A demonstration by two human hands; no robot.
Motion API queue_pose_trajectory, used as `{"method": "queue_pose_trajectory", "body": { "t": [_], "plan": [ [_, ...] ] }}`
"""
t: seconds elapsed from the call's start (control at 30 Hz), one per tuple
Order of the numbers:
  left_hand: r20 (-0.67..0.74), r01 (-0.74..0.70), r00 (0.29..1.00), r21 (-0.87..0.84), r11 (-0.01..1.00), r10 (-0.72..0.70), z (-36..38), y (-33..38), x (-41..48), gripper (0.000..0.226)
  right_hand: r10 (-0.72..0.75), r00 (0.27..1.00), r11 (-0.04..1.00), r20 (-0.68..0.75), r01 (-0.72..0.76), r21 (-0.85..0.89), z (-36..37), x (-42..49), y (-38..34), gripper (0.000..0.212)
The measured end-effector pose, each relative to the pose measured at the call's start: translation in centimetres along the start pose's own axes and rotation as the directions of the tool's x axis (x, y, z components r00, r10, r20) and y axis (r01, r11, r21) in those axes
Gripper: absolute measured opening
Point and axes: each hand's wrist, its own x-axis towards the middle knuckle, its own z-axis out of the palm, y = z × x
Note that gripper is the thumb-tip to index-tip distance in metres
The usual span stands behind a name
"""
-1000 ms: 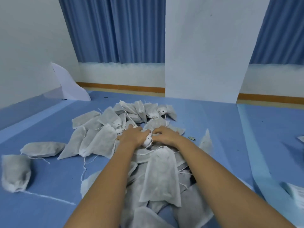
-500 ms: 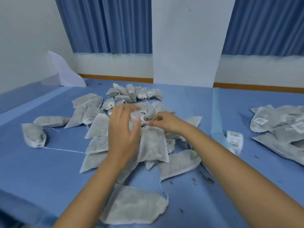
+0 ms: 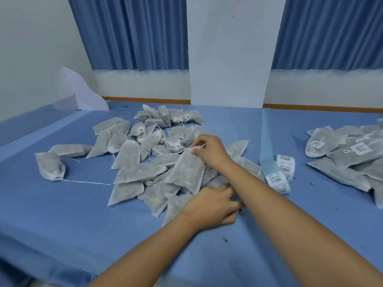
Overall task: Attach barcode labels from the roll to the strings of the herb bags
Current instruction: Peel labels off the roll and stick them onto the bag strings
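Observation:
Several grey-white herb bags with white strings lie in a heap (image 3: pixel 145 146) on the blue table (image 3: pixel 62 214). My right hand (image 3: pixel 209 151) pinches the gathered neck and string of one herb bag (image 3: pixel 186 172) and holds it tilted over the heap. Low by the heap's near edge, my left hand (image 3: pixel 215 206) rests with fingers stretched out, under my right forearm. The barcode label roll (image 3: pixel 278 175) with its blue backing strip lies to the right of my right arm.
A second pile of herb bags with barcode labels on their strings (image 3: pixel 348 158) lies at the right. One bag with a long loose string (image 3: pixel 50 166) sits apart at the left. A white sheet (image 3: pixel 83 92) leans at the back left corner. A white pillar and blue curtains stand behind.
My left hand has dropped from the raised bag to the table near the heap's front. My right hand has kept the bag's neck. The view has swung right, showing the labelled pile.

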Motion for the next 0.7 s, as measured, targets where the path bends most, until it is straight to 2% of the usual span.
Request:
{"method": "queue_pose_trajectory", "body": {
  "t": [0.07, 0.13, 0.23, 0.4, 0.5, 0.57, 0.63, 0.7],
  "plan": [
    [0.037, 0.009, 0.999, 0.009, 1.0, -0.009, 1.1, -0.9, 1.0, 0.016, -0.006, 0.995, 1.0, -0.1, 0.009, 0.03, -0.9, 0.2, -0.1, 0.01],
    [0.156, 0.147, 0.977, -0.02, 0.989, -0.143, 2.3, -1.9, 1.6, 0.023, 0.012, 0.973, 0.997, -0.229, 0.005, 0.075, -2.1, 0.5, -0.1, 0.008],
    [0.286, 0.318, 0.894, 0.136, 0.938, -0.345, 3.9, -3.2, 2.4, 0.042, 0.087, 0.931, 0.989, -0.354, -0.037, 0.146, -4.5, 0.8, 0.5, 0.013],
    [0.242, 0.494, 0.802, 0.247, 0.834, -0.547, 4.9, -5.4, 3.6, 0.036, 0.208, 0.866, 0.954, -0.455, -0.077, 0.29, -9.1, -0.6, 2.6, 0.016],
    [0.223, 0.514, 0.776, 0.316, 0.797, -0.589, 4.6, -7.3, 4.2, 0.034, 0.241, 0.843, 0.927, -0.481, -0.053, 0.371, -11.5, -2.0, 3.7, 0.01],
    [0.137, 0.511, 0.799, 0.358, 0.782, -0.585, 4.4, -8.0, 4.9, 0.036, 0.246, 0.828, 0.919, -0.503, -0.034, 0.393, -12.9, -2.9, 4.4, 0.005],
    [0.04, 0.471, 0.871, 0.216, 0.856, -0.489, 4.7, -6.9, 6.0, 0.041, 0.26, 0.809, 0.904, -0.527, -0.012, 0.428, -13.7, -3.6, 5.0, 0.004],
    [0.134, 0.368, 0.922, -0.011, 0.93, -0.363, 5.4, -4.4, 7.5, 0.059, 0.289, 0.788, 0.875, -0.543, 0.012, 0.484, -14.0, -3.9, 5.6, 0.008]
  ]
}}
